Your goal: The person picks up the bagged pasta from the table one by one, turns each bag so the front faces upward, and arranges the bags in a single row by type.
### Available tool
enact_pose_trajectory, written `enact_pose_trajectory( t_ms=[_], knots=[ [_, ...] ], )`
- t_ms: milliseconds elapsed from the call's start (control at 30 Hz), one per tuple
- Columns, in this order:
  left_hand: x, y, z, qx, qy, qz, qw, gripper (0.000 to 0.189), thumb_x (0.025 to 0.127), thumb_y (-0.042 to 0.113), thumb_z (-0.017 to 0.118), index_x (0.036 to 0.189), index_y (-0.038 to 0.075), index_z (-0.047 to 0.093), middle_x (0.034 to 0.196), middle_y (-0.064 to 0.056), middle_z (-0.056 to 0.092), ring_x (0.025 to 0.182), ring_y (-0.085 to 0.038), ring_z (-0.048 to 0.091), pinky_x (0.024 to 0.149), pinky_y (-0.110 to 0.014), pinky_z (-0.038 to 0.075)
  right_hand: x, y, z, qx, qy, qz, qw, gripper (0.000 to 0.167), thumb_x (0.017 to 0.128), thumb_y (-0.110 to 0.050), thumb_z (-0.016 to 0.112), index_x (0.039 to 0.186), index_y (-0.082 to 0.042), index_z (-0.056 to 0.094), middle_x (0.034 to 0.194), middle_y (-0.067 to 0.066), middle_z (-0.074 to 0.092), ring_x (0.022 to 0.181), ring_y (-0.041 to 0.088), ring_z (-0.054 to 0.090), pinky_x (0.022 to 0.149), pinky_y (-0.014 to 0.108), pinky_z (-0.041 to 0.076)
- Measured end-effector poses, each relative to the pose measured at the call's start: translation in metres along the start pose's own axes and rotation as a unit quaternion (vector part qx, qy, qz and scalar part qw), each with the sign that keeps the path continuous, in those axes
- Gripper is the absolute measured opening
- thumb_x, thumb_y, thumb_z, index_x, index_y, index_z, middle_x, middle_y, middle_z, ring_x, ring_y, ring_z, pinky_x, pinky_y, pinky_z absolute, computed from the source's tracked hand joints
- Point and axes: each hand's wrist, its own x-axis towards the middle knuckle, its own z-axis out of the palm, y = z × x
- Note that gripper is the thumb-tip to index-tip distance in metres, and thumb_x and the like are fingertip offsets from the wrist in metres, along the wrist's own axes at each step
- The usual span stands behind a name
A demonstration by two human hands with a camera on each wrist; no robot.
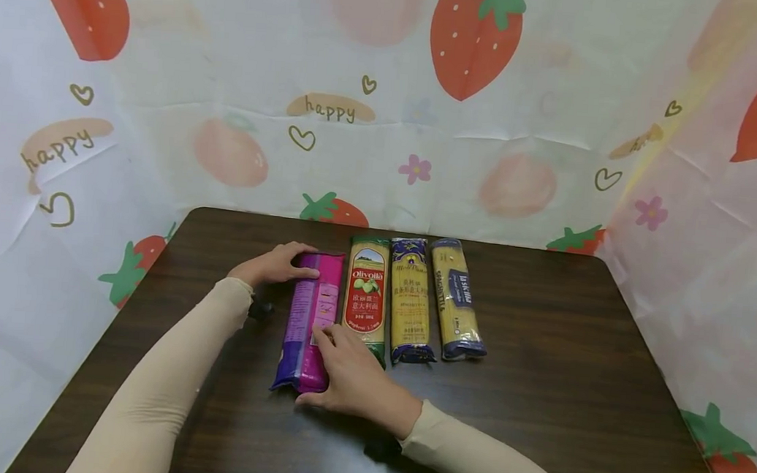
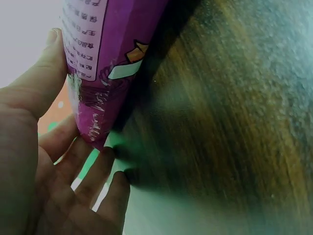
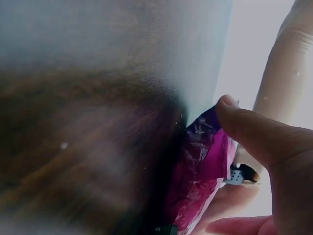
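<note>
A pink and purple packet (image 1: 310, 312) lies lengthwise on the table, leftmost in a row. My left hand (image 1: 276, 262) holds its far end, thumb across the top and fingers around the end; the left wrist view shows thumb and fingers (image 2: 93, 181) at the tapered tip. At the near end my right hand (image 1: 356, 374) grips the packet, with the thumb at the near edge and fingers over the right side. In the right wrist view the thumb (image 3: 244, 122) lies against the crinkled end. Just right of it is a spaghetti packet with a red label (image 1: 366, 301).
Two more yellow pasta packets continue the row: one with a blue top (image 1: 409, 305) and a slightly tilted one with a blue label (image 1: 458, 301). They lie on a dark wooden table (image 1: 539, 394). A strawberry-print cloth (image 1: 462, 176) encloses the back and sides.
</note>
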Motion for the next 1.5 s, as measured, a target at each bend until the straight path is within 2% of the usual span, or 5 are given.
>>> enact_pose_trajectory(
  t_ms=[167, 400, 800, 1067, 1500],
  knots=[
    [-0.007, 0.010, -0.001, 0.005, 0.004, 0.010, 0.9999, 0.081, 0.100, 0.056, 0.072, 0.153, -0.002, 0.053, 0.153, -0.030, 0.048, 0.143, -0.051, 0.041, 0.122, -0.067, 0.033, 0.005, -0.003, 0.005, -0.047, -0.006, 0.000, 0.9989, 0.122, 0.076, -0.081, 0.081, 0.164, -0.008, 0.040, 0.149, 0.013, 0.051, 0.128, 0.026, 0.059, 0.111, 0.041, 0.050],
    [-0.012, 0.021, -0.002, 0.012, 0.014, 0.000, 0.9998, 0.066, 0.104, 0.041, 0.071, 0.150, -0.003, 0.054, 0.152, -0.030, 0.049, 0.143, -0.052, 0.040, 0.121, -0.067, 0.033, 0.010, -0.008, 0.007, -0.070, -0.021, 0.025, 0.9970, 0.123, 0.076, -0.082, 0.080, 0.166, -0.010, 0.038, 0.154, 0.017, 0.049, 0.128, 0.030, 0.062, 0.114, 0.044, 0.046],
    [-0.012, 0.019, 0.002, 0.016, 0.016, -0.012, 0.9997, 0.062, 0.105, 0.039, 0.071, 0.148, -0.003, 0.054, 0.146, -0.027, 0.051, 0.136, -0.047, 0.043, 0.118, -0.065, 0.038, 0.016, -0.015, 0.008, -0.092, -0.020, 0.050, 0.9943, 0.110, 0.082, -0.061, 0.090, 0.164, -0.008, 0.041, 0.155, 0.021, 0.052, 0.125, 0.031, 0.065, 0.113, 0.043, 0.047],
    [-0.016, 0.025, -0.005, 0.013, 0.013, -0.007, 0.9998, 0.057, 0.106, 0.033, 0.070, 0.143, -0.007, 0.055, 0.140, -0.029, 0.055, 0.126, -0.044, 0.052, 0.115, -0.063, 0.044, 0.013, -0.011, 0.000, -0.035, -0.023, 0.042, 0.9983, 0.102, 0.085, -0.051, 0.091, 0.164, -0.007, 0.042, 0.158, 0.022, 0.051, 0.133, 0.036, 0.063, 0.122, 0.052, 0.039],
    [-0.017, 0.032, -0.026, -0.002, 0.039, 0.017, 0.9991, 0.044, 0.109, 0.027, 0.067, 0.133, -0.010, 0.064, 0.124, -0.026, 0.068, 0.100, -0.032, 0.064, 0.091, -0.049, 0.058, 0.005, -0.001, -0.003, 0.054, -0.005, 0.026, 0.9982, 0.096, 0.091, -0.035, 0.088, 0.168, -0.009, 0.036, 0.167, 0.020, 0.043, 0.151, 0.033, 0.047, 0.122, 0.052, 0.041]
  ],
)
